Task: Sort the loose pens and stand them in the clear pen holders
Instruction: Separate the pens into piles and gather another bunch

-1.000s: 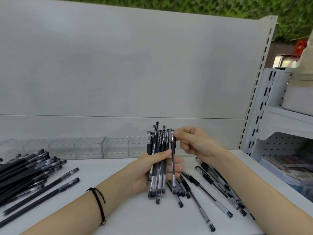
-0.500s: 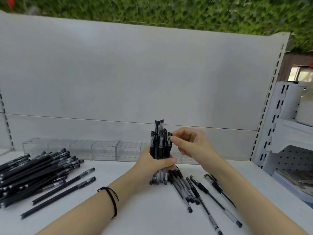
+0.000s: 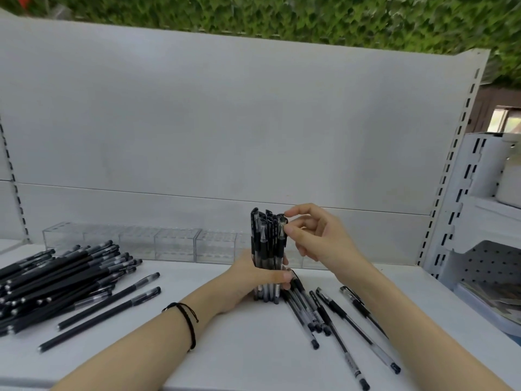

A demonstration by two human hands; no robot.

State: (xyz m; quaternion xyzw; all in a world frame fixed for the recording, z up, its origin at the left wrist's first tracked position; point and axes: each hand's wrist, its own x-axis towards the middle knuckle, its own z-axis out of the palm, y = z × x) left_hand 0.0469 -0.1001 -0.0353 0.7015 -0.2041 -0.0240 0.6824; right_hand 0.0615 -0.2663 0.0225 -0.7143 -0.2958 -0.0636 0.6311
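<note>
Head view: we see the left hand [image 3: 255,280] gripping an upright pen bundle [image 3: 266,249] standing on the bench [image 3: 239,348]; the right hand [image 3: 318,238] pinches the rightmost pen [image 3: 281,238] at its top. Clear pen holders [image 3: 174,244] stand behind.

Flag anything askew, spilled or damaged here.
Nothing looks damaged or spilled. The bundle of pens gripped upright by the left hand has uneven tops, one pinched by the right hand. The loose pens lie fanned beside it, unsorted.
</note>
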